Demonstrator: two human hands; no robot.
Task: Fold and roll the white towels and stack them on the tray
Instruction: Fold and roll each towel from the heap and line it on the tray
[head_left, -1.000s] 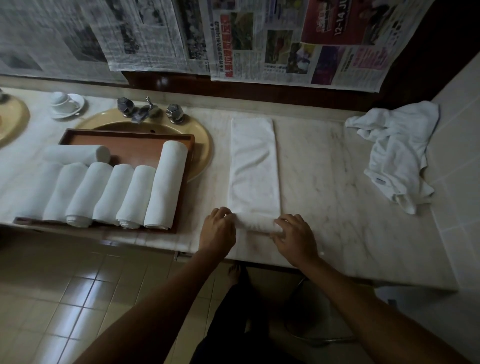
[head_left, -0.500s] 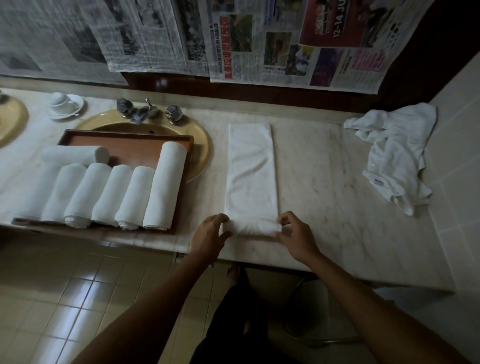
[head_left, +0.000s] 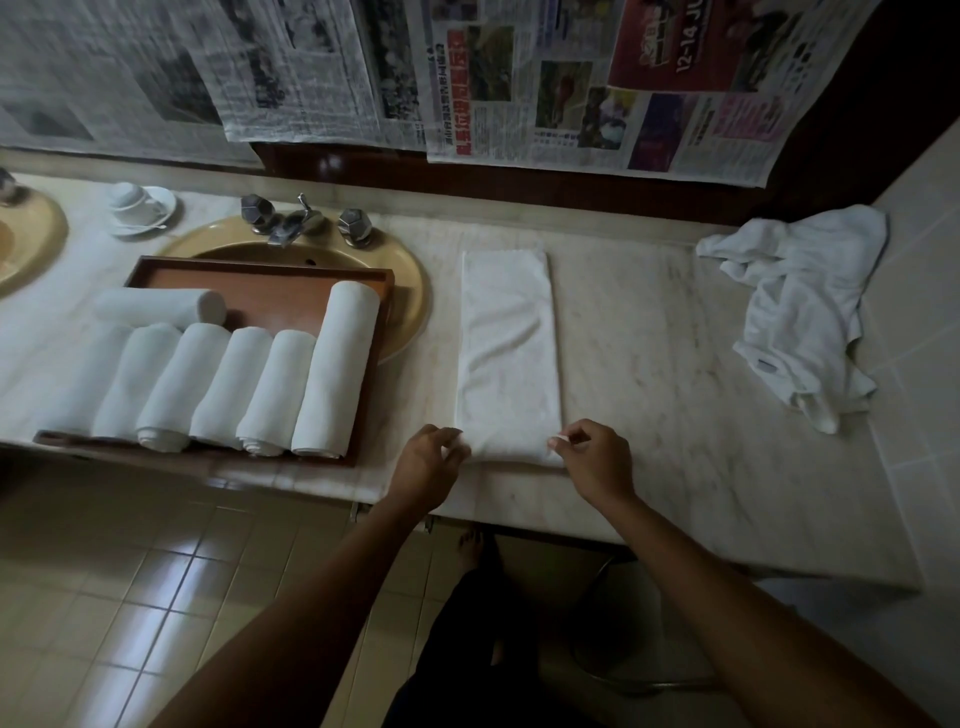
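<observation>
1. Since a second ago, both hands have shifted outward to the near corners of the folded towel (head_left: 509, 353), whose small roll at the near end looks flatter.
2. Left hand (head_left: 428, 465) and right hand (head_left: 597, 460) pinch those corners, close to the counter (head_left: 675, 395) front edge.
3. Bare marble lies between this strip and the crumpled towels (head_left: 800, 312) at the right.
4. Rolled towels (head_left: 234, 384) fill the tray (head_left: 249, 275) at left, over the sink (head_left: 410, 291).

Seven rolled towels (head_left: 332, 369) on one tray (head_left: 270, 273), one folded towel (head_left: 506, 353), one crumpled towel (head_left: 800, 312), two hands (head_left: 426, 462).
</observation>
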